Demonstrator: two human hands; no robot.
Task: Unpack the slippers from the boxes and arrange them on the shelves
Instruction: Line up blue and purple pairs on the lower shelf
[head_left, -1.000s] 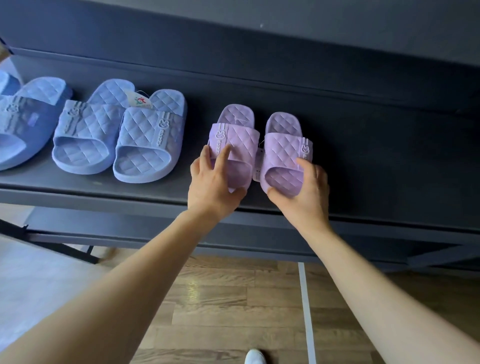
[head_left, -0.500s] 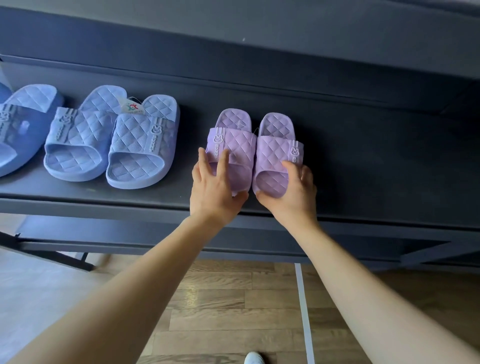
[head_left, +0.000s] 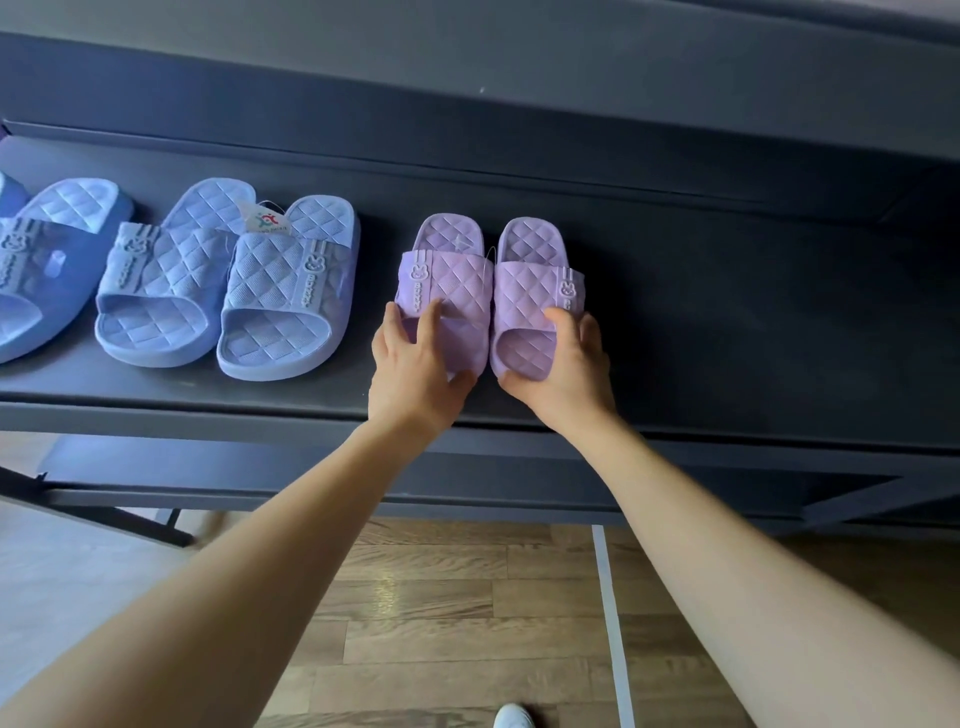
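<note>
- The left hand (head_left: 415, 374) grips the toe end of the left purple slipper (head_left: 452, 275). Its fingers are spread and curled over the quilted strap, and the thumb is tucked against the inner front edge.
- The right hand (head_left: 566, 374) holds the right purple slipper (head_left: 535, 280) the same way. The thumb lies across the strap and the palm cups the outer front corner, with the other fingers hidden behind the slipper.
- The two purple slippers are side by side with their inner edges touching. They are on the dark shelf (head_left: 727, 338) near its front edge, heels toward the back and open toes toward the person.
- Whether the toe ends rest fully on the shelf cannot be told, as the hands cover them.
- To their left, a little apart, a blue pair (head_left: 223, 280) stands on the same shelf. A paper tag (head_left: 265, 221) lies between its heels.
- Another blue slipper (head_left: 36, 265) shows at the far left edge.
- Below the shelf lies a wooden floor (head_left: 441, 597) with a white line (head_left: 610, 597) and the tip of a white shoe (head_left: 513, 716).
</note>
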